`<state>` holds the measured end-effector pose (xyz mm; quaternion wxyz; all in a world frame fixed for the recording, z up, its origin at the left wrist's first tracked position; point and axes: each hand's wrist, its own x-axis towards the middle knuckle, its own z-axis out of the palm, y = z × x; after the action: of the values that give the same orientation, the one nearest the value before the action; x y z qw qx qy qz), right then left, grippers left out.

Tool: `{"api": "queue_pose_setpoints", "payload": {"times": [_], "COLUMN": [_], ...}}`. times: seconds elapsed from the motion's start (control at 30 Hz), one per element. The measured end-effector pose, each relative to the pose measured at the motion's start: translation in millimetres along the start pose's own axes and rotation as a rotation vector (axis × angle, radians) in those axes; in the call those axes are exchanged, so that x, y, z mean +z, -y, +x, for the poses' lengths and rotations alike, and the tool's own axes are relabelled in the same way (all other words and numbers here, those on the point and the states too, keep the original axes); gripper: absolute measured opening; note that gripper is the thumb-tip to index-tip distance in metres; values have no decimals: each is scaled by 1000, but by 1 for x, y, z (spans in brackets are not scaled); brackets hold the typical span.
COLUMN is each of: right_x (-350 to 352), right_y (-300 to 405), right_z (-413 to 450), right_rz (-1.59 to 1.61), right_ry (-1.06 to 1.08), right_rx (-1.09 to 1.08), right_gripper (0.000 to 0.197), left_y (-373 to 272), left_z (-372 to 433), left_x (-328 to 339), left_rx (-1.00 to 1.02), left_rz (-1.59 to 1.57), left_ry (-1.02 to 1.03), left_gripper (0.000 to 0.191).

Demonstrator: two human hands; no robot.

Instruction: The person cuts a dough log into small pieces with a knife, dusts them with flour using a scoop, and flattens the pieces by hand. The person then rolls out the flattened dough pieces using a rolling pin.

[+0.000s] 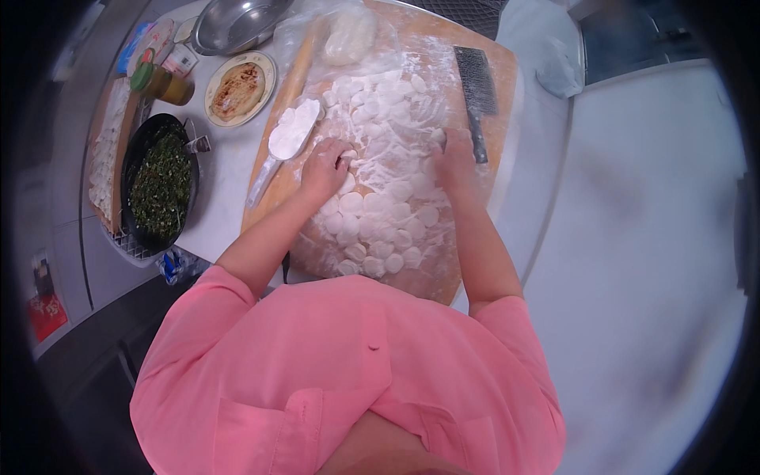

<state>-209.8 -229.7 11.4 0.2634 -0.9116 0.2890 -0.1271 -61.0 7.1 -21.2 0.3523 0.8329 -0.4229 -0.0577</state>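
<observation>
Flattened rounds of white dough (351,203) cover the near half of a floured wooden board (439,291). More dough pieces (371,107) lie under loose flour towards the far side. My left hand (325,169) is at the board's left part, fingers curled, with a small dough piece (350,154) between thumb and fingers. On the right, my right hand (457,163) is blurred and rests low over the board. A dough piece (438,136) shows at its fingertips; whether it is gripped is unclear. Just beyond that hand lies a cleaver (477,83), its handle towards me.
Left of my left hand is a flour-filled scoop (294,130). A rolling pin (300,65) lies beside bagged dough (350,38). Further left are a plate with a browned flatbread (238,92), a black bowl of chopped green filling (159,190), a jar (163,86) and a steel bowl (237,27).
</observation>
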Motion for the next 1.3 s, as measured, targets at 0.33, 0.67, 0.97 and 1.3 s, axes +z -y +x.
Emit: {"api": "queue_pose_setpoints", "payload": {"times": [0.33,0.67,0.97,1.3], "right_x": [2,4,2,3], "right_y": [-2,-11,-11,-2], "right_z": [10,8,5,1], "right_rz": [10,123,142,13], "right_ry": [14,9,2,-60], "right_rx": [55,107,106,138], "right_gripper": [43,43,42,44], "left_y": [2,-14,-4,-13], "left_z": [6,11,3,4], "left_x": [-18,-23,-22,-25], "left_rx": [62,-289,-326,-131], "left_rz": [118,-263,-81,102], "left_ry": [98,130,10,174], "left_gripper": [40,24,22,34]}}
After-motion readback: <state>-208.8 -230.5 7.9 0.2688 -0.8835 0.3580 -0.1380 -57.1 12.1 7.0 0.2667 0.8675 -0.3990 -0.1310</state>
